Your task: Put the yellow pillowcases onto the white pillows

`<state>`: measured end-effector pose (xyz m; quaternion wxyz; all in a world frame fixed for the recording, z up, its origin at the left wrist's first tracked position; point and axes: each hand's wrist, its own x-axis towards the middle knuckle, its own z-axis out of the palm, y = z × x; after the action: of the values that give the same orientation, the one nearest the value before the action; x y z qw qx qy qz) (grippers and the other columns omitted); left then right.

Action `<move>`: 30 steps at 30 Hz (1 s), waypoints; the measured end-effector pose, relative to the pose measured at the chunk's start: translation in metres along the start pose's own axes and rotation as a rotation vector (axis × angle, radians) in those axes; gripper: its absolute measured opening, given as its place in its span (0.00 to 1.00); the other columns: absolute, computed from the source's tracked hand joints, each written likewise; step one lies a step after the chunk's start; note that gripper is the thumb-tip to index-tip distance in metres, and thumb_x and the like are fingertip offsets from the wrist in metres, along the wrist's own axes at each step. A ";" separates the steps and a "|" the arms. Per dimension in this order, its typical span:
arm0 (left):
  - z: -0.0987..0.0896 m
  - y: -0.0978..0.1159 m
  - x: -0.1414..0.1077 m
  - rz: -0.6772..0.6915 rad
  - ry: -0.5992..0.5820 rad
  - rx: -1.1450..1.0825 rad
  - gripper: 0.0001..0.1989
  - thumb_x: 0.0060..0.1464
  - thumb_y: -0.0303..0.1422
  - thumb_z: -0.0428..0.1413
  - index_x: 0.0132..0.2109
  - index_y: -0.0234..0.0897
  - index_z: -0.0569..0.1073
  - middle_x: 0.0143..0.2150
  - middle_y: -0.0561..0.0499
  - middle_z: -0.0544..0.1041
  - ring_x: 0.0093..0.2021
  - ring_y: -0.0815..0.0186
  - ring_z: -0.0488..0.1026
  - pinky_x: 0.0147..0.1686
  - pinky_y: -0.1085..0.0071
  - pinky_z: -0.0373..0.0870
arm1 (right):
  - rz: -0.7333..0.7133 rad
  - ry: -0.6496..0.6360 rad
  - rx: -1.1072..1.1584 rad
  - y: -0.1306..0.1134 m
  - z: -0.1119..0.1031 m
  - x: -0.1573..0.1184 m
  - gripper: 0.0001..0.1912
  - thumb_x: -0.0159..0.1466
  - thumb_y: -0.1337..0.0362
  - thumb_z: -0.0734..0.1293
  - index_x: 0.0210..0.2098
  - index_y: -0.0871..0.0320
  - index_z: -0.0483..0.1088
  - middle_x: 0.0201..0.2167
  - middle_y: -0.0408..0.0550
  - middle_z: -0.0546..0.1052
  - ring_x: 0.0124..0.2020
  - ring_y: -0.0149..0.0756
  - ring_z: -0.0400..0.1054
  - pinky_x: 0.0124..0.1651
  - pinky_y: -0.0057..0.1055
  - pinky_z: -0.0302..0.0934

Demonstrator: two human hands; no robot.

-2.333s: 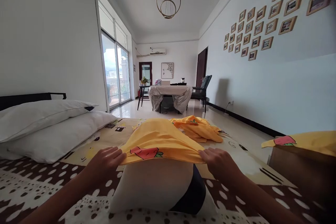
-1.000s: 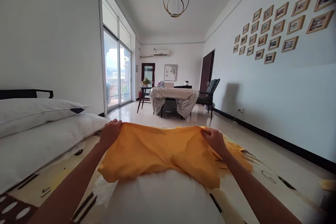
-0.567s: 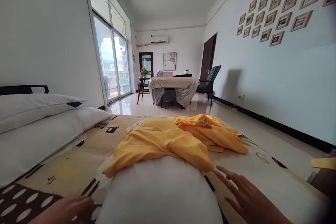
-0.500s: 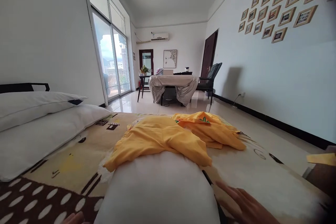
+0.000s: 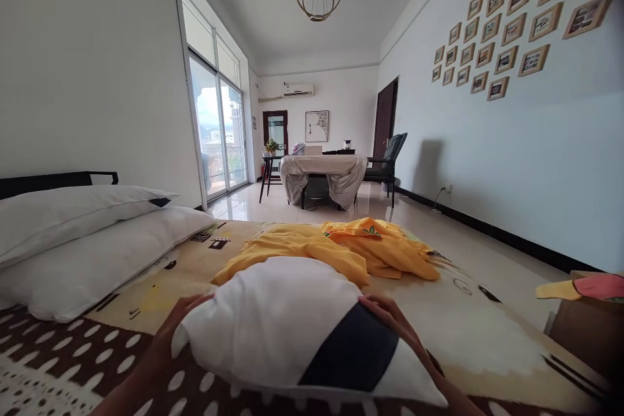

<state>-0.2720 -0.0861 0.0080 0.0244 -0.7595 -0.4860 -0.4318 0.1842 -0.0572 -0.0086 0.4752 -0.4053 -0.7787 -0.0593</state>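
Note:
A white pillow [image 5: 253, 325] with a dark navy patch stands tilted in front of me on the bed, gripped from both sides. My left hand [image 5: 182, 312] presses on its left edge, thumb side partly hidden behind the fabric. On the opposite edge, by the navy patch, my right hand [image 5: 390, 315] is closed with fingers over the top. Just behind the pillow lies a crumpled yellow garment [image 5: 287, 244], its near part covered by the pillow. Beside it to the right is an orange-yellow garment [image 5: 390, 253] with a green print.
Two stacked white pillows [image 5: 97, 260] lie at the left of the patterned bedspread [image 5: 487, 344]. At the right edge stands a brown box [image 5: 585, 331] with yellow and pink cloth on it. Farther off are a covered table [image 5: 322, 166] and a dark chair [image 5: 390, 162].
The pillow has been tilted up between my hands, showing its navy patch. Both hands have moved up onto its sides. The view has tipped upward slightly.

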 end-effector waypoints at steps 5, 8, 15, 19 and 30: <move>-0.003 0.054 0.130 -0.036 0.343 -0.428 0.20 0.56 0.42 0.50 0.50 0.36 0.71 0.54 0.43 0.70 0.57 0.57 0.64 0.56 0.63 0.62 | 0.235 0.320 0.504 -0.021 0.000 0.078 0.19 0.58 0.47 0.63 0.34 0.56 0.72 0.29 0.49 0.74 0.36 0.43 0.68 0.39 0.37 0.66; 0.011 0.090 0.177 -0.201 0.448 -0.650 0.20 0.56 0.44 0.47 0.45 0.35 0.74 0.36 0.47 0.77 0.37 0.63 0.72 0.35 0.71 0.68 | 0.494 0.645 0.629 -0.029 0.000 0.111 0.22 0.57 0.45 0.63 0.20 0.57 0.63 0.15 0.40 0.61 0.20 0.32 0.57 0.24 0.29 0.58; 0.047 0.091 0.134 -0.218 0.508 -0.504 0.22 0.55 0.47 0.47 0.39 0.35 0.76 0.34 0.47 0.78 0.35 0.61 0.73 0.31 0.72 0.68 | 0.530 0.705 0.687 -0.006 0.005 0.095 0.21 0.56 0.46 0.65 0.29 0.60 0.73 0.26 0.48 0.75 0.27 0.36 0.66 0.29 0.32 0.62; 0.033 0.071 0.114 -0.093 0.117 -0.447 0.17 0.55 0.44 0.51 0.41 0.37 0.76 0.36 0.48 0.79 0.31 0.63 0.73 0.28 0.72 0.68 | 0.410 0.400 0.703 0.000 -0.009 0.087 0.20 0.55 0.48 0.68 0.35 0.58 0.77 0.33 0.52 0.78 0.32 0.42 0.71 0.33 0.35 0.66; 0.023 0.103 0.108 0.236 0.002 -0.559 0.09 0.59 0.34 0.48 0.37 0.41 0.73 0.46 0.46 0.78 0.52 0.53 0.70 0.53 0.55 0.63 | 0.182 -0.013 0.594 -0.027 -0.032 0.088 0.16 0.60 0.50 0.64 0.34 0.52 0.78 0.40 0.50 0.79 0.47 0.50 0.69 0.54 0.46 0.61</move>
<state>-0.1630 -0.0522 0.1066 -0.1352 -0.7874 -0.2568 -0.5438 0.1679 -0.0396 0.0861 0.5714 -0.3170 -0.7254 0.2164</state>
